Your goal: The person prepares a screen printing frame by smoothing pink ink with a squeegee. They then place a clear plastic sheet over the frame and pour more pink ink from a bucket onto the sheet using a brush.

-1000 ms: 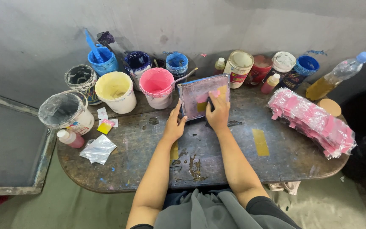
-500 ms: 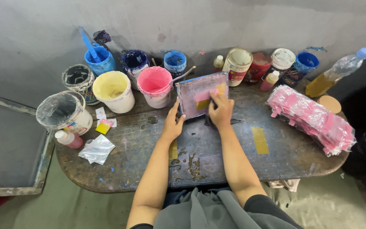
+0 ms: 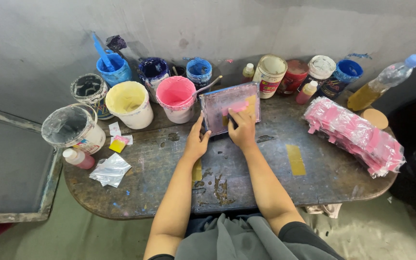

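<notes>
Barely any change from half a second ago: both hands stay on the small framed screen (image 3: pixel 229 108), which has kept its tilt at the back of the table (image 3: pixel 275 178). The right hand (image 3: pixel 242 130) is still pressed onto the screen's face, fingers curled round a pink squeegee-like piece (image 3: pixel 237 107) that sits a touch higher than before. The left hand (image 3: pixel 196 143) keeps steadying the frame's left edge, fingers stretched up along it, thumb at the lower corner.

Now the count. Beyond the left fingertips: one pink paint bucket (image 3: pixel 176 98), one yellow bucket (image 3: pixel 129 103), one film-covered bucket (image 3: pixel 73 128), one dark-stained tub (image 3: pixel 90 90), and three blue-stained pots (image 3: pixel 114 69). Beyond the right fingertips, about five jars (image 3: pixel 269 75), hard to separate exactly. Well right of the fingers: one stack of pink packets (image 3: pixel 352 136) and one plastic bottle (image 3: pixel 386 82) of yellow liquid.
</notes>
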